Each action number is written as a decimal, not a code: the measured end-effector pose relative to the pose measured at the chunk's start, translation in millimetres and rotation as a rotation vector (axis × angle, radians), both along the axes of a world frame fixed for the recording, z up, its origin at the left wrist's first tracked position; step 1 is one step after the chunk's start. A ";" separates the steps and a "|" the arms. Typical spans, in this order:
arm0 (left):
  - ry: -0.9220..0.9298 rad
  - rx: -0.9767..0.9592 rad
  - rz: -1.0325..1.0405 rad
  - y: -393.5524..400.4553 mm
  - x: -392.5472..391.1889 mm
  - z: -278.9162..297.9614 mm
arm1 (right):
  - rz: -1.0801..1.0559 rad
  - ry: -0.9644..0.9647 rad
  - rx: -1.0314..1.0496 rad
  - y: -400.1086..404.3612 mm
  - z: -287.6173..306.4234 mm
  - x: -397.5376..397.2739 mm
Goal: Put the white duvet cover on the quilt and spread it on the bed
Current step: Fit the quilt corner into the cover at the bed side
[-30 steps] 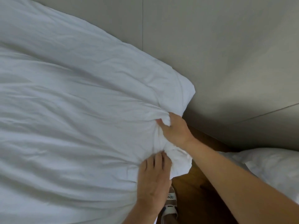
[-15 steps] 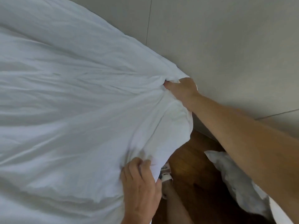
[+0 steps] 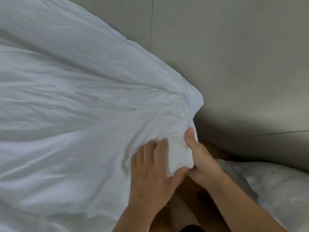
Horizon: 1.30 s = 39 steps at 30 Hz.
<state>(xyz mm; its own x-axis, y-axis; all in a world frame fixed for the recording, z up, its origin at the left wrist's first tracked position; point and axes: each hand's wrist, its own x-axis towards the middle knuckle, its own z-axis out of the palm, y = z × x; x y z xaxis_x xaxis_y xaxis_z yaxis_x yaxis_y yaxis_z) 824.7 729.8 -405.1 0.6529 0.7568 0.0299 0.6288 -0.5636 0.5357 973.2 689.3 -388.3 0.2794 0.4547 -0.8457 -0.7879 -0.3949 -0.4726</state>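
Item: white, creased cotton duvet cover (image 3: 75,114), spread across the left and centre of the head view, filled and softly padded. Folds are seen to radiate toward one gathered corner at lower centre-right. A loose pointed flap of the same fabric stands out beside the grey panelled wall (image 3: 234,64).

Grip, left hand (image 3: 150,178): laid palm-down on the cover near the gathered corner, fingers extended and somewhat blurred over the cloth, the thumb tucked under the bunched end. A firm pinch cannot be told from the fingers alone; the bunch is bracketed between thumb and fingers.

Grip, right hand (image 3: 202,163): closed around the bunched corner from the right side, thumb raised against the fabric, remaining fingers curled beneath and mostly hidden. The two hands are touching at the lower end of the bunch.

Surroundings: a brown wooden floor (image 3: 212,148) is seen below the wall; a second white, crumpled padded bedding piece (image 3: 275,190) lies at lower right, just beside the right forearm. Part of a bare leg is visible between the forearms.
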 end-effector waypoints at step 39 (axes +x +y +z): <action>-0.183 -0.227 -0.029 135.8 85.5 47.7 | 0.034 0.050 0.278 29.0 12.3 40.1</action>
